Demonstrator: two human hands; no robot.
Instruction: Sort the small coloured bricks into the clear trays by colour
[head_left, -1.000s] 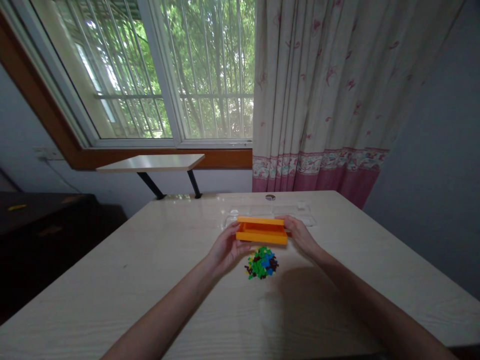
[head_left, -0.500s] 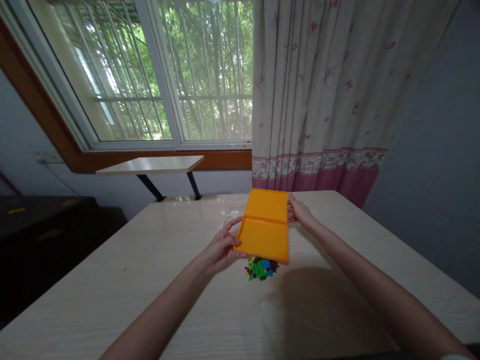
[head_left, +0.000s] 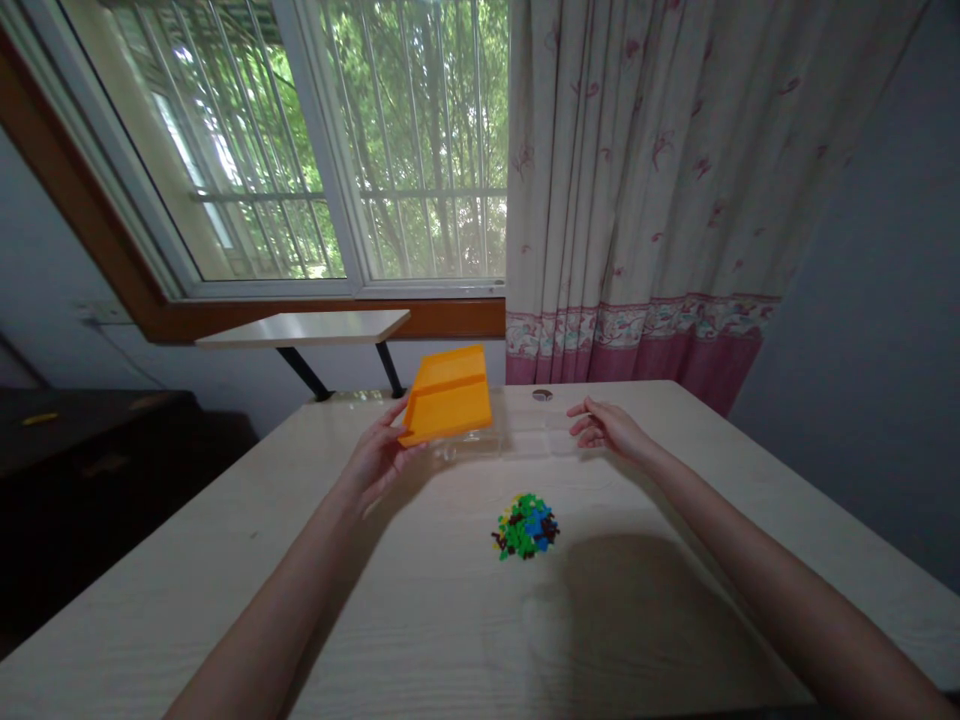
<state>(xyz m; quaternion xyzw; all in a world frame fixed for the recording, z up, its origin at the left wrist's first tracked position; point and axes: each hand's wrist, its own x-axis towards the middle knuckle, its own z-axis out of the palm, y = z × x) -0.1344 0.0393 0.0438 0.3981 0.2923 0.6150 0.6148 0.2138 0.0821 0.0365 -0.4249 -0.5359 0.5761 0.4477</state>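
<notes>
My left hand (head_left: 377, 458) grips the lower left edge of an orange open case (head_left: 448, 395), which is held tilted above the table. The case shows two shallow halves with a fold between them. My right hand (head_left: 606, 427) is over the right part of the table, its fingers apart and touching nothing that I can see. A pile of small green, blue, yellow and dark brown pieces (head_left: 527, 526) lies on the table between my forearms. Clear transparent containers (head_left: 476, 443) stand behind the pile, partly hidden by the case.
The pale table (head_left: 420, 620) stands against the wall. A small raised shelf (head_left: 307, 328) on black legs is at its back left. A round grommet (head_left: 542, 395) sits near the back edge. A curtain (head_left: 637, 200) hangs behind, and a dark surface (head_left: 90, 470) is at the left.
The orange case has moved left and back with my left hand, uncovering the pile and the clear containers. My right hand has let go of the case and stays on the right.
</notes>
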